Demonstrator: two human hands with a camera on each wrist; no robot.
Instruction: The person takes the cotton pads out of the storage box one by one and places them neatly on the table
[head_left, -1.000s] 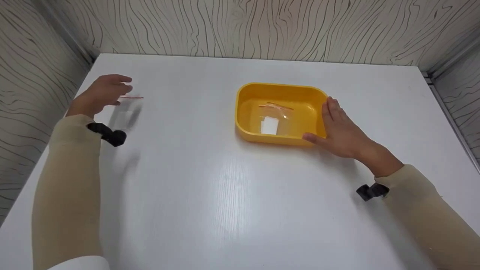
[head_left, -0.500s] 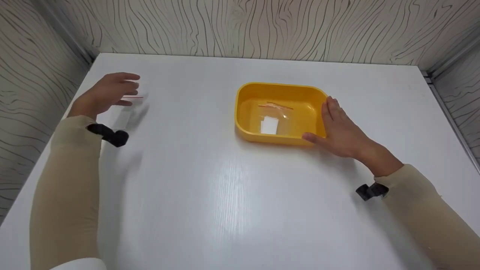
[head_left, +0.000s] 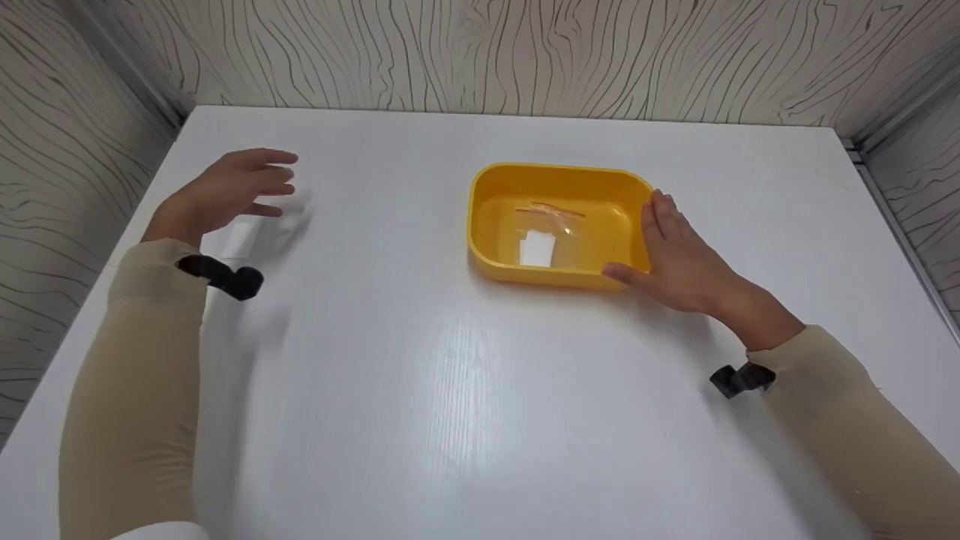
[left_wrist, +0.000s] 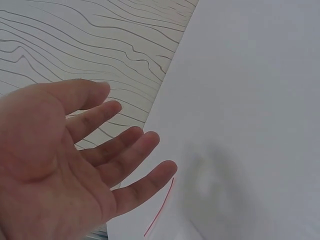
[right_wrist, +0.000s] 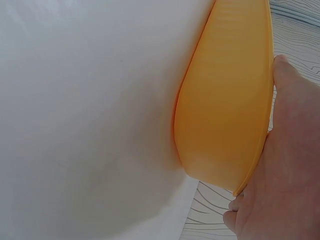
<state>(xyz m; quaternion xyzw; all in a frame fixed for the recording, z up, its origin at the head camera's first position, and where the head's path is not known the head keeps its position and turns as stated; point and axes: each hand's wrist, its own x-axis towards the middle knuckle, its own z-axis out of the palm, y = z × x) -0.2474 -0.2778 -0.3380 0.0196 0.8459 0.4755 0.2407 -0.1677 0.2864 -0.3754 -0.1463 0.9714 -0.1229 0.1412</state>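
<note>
Your left hand (head_left: pixel 229 187) hangs loose, empty, near the bag (head_left: pixel 240 241); lying flat, it might dodge your pinch. Your right hand (head_left: pixel 682 262) rests, unclenched, on the tub (right_wrist: pixel 225 90): leaning could tip it.

Beige sleeves (head_left: pixel 129 397), black wrist cameras (head_left: pixel 240 283), white garment edge (head_left: pixel 161 532).

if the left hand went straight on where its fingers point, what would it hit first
Probably the yellow tub, on its left side in the head view. Depth is unclear: the left hand seems raised above the table, so it might pass over.
</note>
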